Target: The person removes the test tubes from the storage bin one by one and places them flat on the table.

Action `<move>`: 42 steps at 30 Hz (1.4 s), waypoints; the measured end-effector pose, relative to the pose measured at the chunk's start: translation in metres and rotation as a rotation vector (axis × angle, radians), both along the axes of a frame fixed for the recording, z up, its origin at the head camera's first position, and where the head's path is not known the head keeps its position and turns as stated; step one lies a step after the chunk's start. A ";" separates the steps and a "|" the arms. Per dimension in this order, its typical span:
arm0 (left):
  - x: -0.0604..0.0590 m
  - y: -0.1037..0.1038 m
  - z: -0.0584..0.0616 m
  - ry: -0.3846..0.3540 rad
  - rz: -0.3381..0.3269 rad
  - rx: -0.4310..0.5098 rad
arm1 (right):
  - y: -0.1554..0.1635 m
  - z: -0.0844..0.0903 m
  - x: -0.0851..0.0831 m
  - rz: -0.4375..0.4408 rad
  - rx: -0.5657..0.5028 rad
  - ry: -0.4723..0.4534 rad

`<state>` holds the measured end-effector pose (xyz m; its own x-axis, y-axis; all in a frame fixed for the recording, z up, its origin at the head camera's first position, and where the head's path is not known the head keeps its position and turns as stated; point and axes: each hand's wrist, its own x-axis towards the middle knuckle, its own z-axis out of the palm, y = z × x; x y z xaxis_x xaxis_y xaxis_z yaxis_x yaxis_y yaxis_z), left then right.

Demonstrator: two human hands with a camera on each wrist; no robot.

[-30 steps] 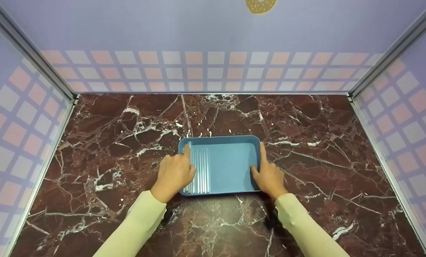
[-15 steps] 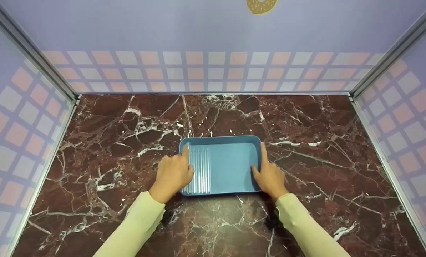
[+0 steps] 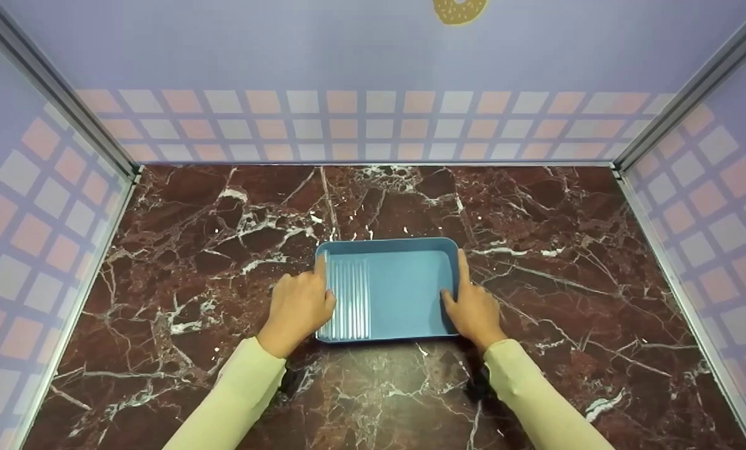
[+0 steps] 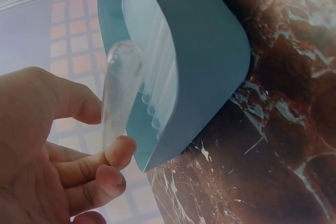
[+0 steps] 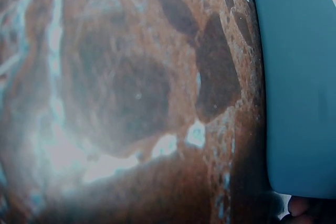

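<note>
A blue rectangular tray [image 3: 410,294] lies on the marble-patterned tabletop, with several clear tubes [image 3: 354,300] lined up side by side at its left end. My left hand [image 3: 295,306] is at the tray's left wall. In the left wrist view, its thumb and fingers pinch one clear round-ended test tube [image 4: 122,90], held tilted near the tray's rim. My right hand [image 3: 475,312] grips the right wall, thumb inside and the other fingers outside. From the right wrist, only the tray's outer wall [image 5: 299,87] and a bit of fingertips [image 5: 299,208] show.
The dark red veined tabletop [image 3: 566,281] runs around the tray. Lilac panels with pink and white squares enclose it at the back [image 3: 373,62], left [image 3: 29,187] and right [image 3: 710,187], joined by grey metal corner posts.
My left hand has shifted slightly left, drawing the pinched test tube toward the tray's left rim. The right hand keeps its grip, and the tray stays in place.
</note>
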<state>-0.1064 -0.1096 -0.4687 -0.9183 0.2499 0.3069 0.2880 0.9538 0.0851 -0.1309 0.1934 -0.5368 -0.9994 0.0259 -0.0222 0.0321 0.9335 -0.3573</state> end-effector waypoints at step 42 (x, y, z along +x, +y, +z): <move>0.001 -0.013 -0.013 -0.071 0.057 0.028 | 0.001 -0.001 -0.001 0.012 -0.018 -0.010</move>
